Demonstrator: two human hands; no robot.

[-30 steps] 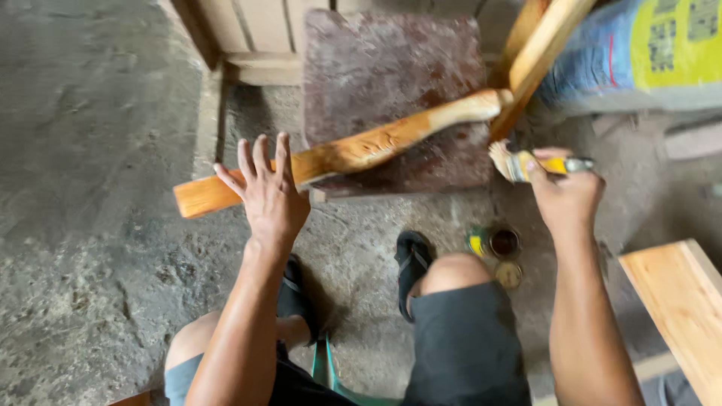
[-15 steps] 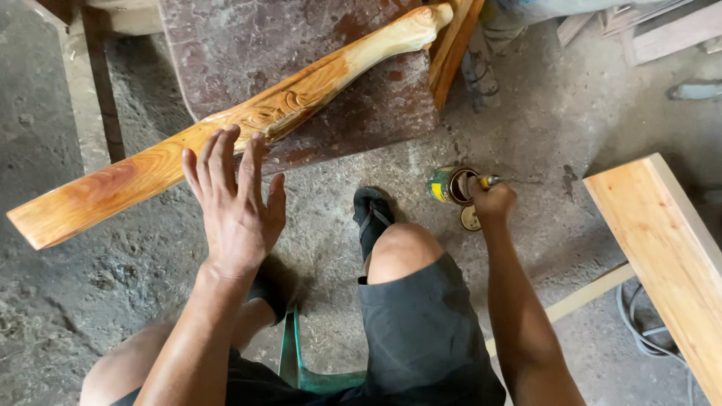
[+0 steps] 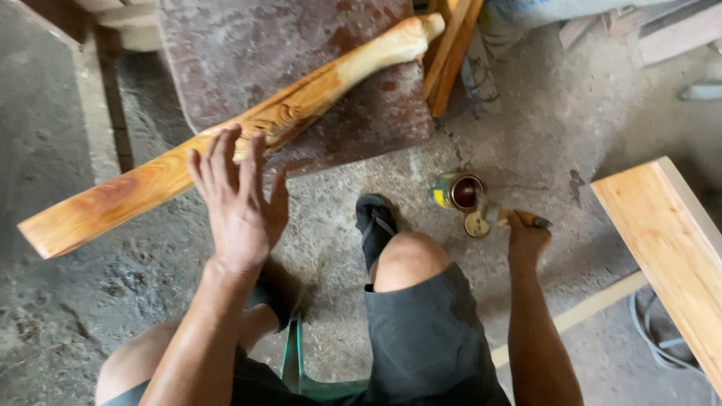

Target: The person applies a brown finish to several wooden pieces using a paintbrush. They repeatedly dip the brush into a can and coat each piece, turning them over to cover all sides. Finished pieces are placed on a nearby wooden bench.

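Observation:
A long carved wooden leg (image 3: 226, 143), glossy orange-brown along most of its length and pale at its far rounded end, lies slanted across a stained reddish board (image 3: 301, 68). My left hand (image 3: 239, 203) is spread flat, fingers apart, hovering at the leg's near side. My right hand (image 3: 526, 237) grips a paintbrush (image 3: 500, 216), its bristles at the mouth of a small open tin (image 3: 456, 191) of dark liquid on the floor. The tin's round lid (image 3: 477, 225) lies beside it.
I sit low on a green stool (image 3: 293, 361), knees apart, a black sandal (image 3: 374, 225) on my right foot. A pale wooden plank (image 3: 669, 240) lies at the right. Orange wooden strips (image 3: 449, 56) lean beyond the board. Grey cable (image 3: 654, 334) coils at lower right.
My right hand has brought the brush from beside the leg's pale end down to the tin on the floor. The left hand stays spread at the leg. My view has tilted downward.

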